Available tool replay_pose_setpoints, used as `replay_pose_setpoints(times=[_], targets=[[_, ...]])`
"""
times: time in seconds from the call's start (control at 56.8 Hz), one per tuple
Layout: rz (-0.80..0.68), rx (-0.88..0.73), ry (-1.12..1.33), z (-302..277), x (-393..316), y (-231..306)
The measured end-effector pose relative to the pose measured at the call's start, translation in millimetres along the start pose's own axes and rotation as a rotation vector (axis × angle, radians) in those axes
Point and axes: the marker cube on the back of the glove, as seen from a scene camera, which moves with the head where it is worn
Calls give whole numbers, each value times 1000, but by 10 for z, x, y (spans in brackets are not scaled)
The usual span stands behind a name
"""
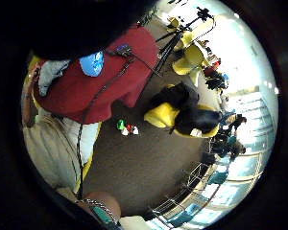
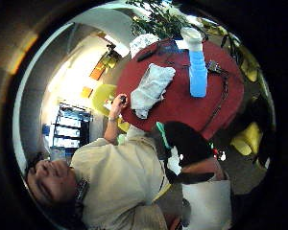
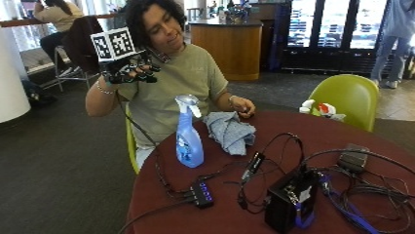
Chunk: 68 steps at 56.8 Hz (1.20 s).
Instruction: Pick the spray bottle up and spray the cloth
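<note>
Black-gloved right hand (image 3: 129, 68) raised beside the head, well apart from the table (image 3: 272, 146), fingers loosely curled and grasping nothing. Blue spray bottle (image 3: 188, 139) upright and untouched near the table's edge, crumpled grey cloth (image 3: 228, 130) just beside it, bare hand (image 3: 241, 106) resting behind the cloth. Nothing done yet by the look of it: reach, pick-up and spraying all left.

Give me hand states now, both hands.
Right hand: raised near the head, holding nothing, fingers loosely curled; far from the bottle.
Bare hand: rests on the table beside the cloth.
</note>
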Motion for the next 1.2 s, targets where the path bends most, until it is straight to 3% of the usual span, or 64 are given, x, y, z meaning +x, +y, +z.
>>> replay_pose_setpoints(times=[0.563, 0.774, 0.845, 0.915, 1.003, 1.196], targets=[[46, 0, -102, 269, 92, -63], [138, 87, -351, 515, 89, -173], [265, 181, -503, 607, 64, -317], [192, 118, -677, 714, 24, -259], [224, 189, -858, 895, -86, -351], [251, 355, -914, 1045, -103, -649]])
